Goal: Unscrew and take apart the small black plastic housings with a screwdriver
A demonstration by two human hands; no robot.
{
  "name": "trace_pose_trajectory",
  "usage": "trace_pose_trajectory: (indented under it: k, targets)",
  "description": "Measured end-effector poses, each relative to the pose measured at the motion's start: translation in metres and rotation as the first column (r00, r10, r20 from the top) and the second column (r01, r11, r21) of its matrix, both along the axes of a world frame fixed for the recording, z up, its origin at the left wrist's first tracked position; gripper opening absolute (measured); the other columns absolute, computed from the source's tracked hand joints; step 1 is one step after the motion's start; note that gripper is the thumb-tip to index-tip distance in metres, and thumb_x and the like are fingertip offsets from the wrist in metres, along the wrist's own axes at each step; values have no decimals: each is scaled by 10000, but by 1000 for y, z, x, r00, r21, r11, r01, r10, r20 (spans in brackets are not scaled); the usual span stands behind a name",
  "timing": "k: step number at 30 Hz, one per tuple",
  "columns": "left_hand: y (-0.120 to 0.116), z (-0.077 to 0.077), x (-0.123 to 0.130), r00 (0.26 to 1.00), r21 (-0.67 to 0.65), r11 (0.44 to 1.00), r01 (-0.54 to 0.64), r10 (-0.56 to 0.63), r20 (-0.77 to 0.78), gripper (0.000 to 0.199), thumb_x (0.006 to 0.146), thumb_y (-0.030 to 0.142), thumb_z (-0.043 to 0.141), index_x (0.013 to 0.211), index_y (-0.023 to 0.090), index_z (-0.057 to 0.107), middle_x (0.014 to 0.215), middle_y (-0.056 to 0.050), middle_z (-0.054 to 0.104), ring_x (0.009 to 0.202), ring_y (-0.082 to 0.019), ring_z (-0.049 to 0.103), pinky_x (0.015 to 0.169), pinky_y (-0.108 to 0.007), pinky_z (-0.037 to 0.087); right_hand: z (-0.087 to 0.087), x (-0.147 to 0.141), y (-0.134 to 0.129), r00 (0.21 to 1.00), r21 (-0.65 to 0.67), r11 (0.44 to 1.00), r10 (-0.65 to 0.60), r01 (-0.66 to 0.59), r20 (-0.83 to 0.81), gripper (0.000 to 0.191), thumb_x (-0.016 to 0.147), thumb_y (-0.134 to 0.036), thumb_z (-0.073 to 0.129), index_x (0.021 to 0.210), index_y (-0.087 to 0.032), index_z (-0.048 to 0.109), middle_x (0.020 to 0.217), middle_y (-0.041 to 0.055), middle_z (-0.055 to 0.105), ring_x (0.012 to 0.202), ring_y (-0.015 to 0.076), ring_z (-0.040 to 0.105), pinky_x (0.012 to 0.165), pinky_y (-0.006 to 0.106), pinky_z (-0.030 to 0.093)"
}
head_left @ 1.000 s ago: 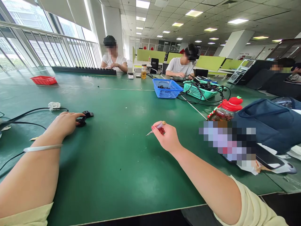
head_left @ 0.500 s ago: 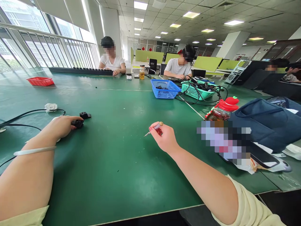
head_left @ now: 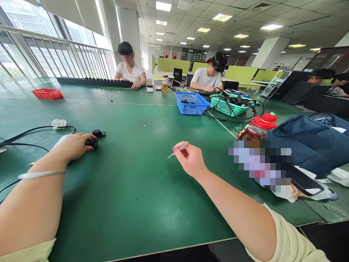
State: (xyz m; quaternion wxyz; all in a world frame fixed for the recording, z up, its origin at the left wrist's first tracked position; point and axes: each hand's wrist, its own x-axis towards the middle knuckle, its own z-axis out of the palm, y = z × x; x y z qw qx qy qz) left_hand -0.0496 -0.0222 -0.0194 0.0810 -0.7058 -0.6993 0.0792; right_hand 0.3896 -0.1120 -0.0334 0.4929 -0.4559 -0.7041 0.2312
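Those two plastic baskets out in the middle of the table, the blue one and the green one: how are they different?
The blue basket stands nearer and looks almost empty, with only a few small dark bits inside; the green basket behind it is stuffed with black cables that spill over its rim onto the table. The blue basket looks taller-walled, the green basket shallower and wider. Both are open-mesh plastic and sit side by side.

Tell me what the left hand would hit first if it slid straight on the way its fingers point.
The left hand already touches a small black part. Straight beyond lies a second black piece, probably the next contact, though depth is hard to judge. Past that, bare green table.
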Motion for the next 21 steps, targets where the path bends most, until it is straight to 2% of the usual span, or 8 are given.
trace_pose_trajectory:
  k: [8,13,17,19,21]
  targets:
    - [-3,2,9,999,-6,1000,-23,23,-33,530,932,395,439,1402,172,542,1324,-156,624,1167,-320,590,939,-375,430,1,0,0,1000,2,1000,7,-7,7,243,893,-387,539,744,-213,618,636,9,620,512,131,513,517,260,431]
    - [-13,15,28,993,-83,996,-43,34,-117,485,926,410,489,1360,226,606,1126,-129,714,1061,-307,641,848,-333,443,0,-1,-1,1000,5,1000,4,-4,12,243,893,-387,542,748,-209,621,638,11,620,515,130,509,517,257,425]
    - [-16,20,40,992,-79,995,-60,50,-117,445,920,435,526,1306,249,647,1060,-88,745,981,-286,666,803,-309,446,0,-1,0,1000,14,1000,2,-2,12,242,896,-379,539,744,-208,617,639,9,617,511,125,499,513,253,416]
    - [-18,18,55,996,-46,999,-16,12,-86,414,916,414,538,1267,238,668,1088,-65,747,977,-277,667,813,-306,450,0,-1,0,1000,21,1000,-1,1,14,248,896,-379,539,736,-206,617,630,7,611,507,122,494,508,251,412]
    - [-20,15,79,988,-5,988,155,-155,-26,384,915,325,527,1240,187,679,1152,-70,731,1030,-276,653,847,-309,458,0,-2,0,1000,34,999,-11,11,12,245,894,-375,544,737,-203,622,621,4,608,503,121,496,503,249,411]
